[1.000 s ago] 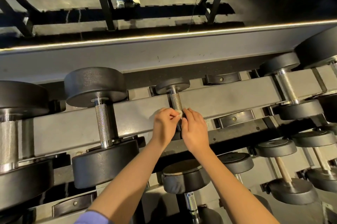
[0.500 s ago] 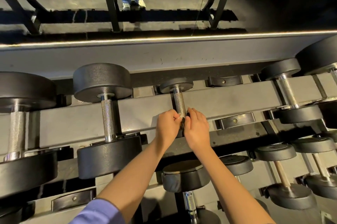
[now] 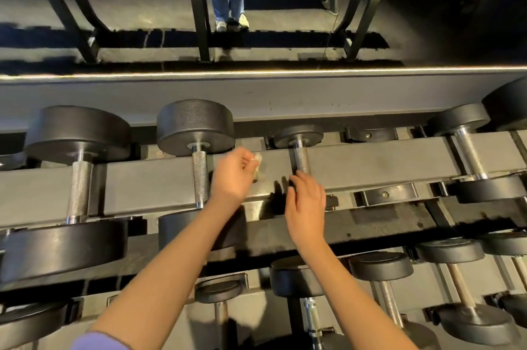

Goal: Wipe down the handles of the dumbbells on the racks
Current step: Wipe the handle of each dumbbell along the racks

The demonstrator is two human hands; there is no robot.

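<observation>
Between the two handles up by the fingers, nothing's actually getting rubbed right now. Person's left hand [image 3: 232, 175] has its fingers curled round a small white wipe [image 3: 258, 160], with the big knurled handle [image 3: 199, 175] just to its left and the small dumbbell's handle [image 3: 301, 160] to its right. Right hand [image 3: 306, 207] is loose-fingered and holding nothing, fingertips just below that small handle. Can't tell which handles are clean, but going by the rack [image 3: 370, 167] I'd guess plenty are left.

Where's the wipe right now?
Head view, centre: the wipe is pinched in the left hand over the rack rail, between the big dumbbell's handle on its left and the small dumbbell's handle on its right.
</observation>
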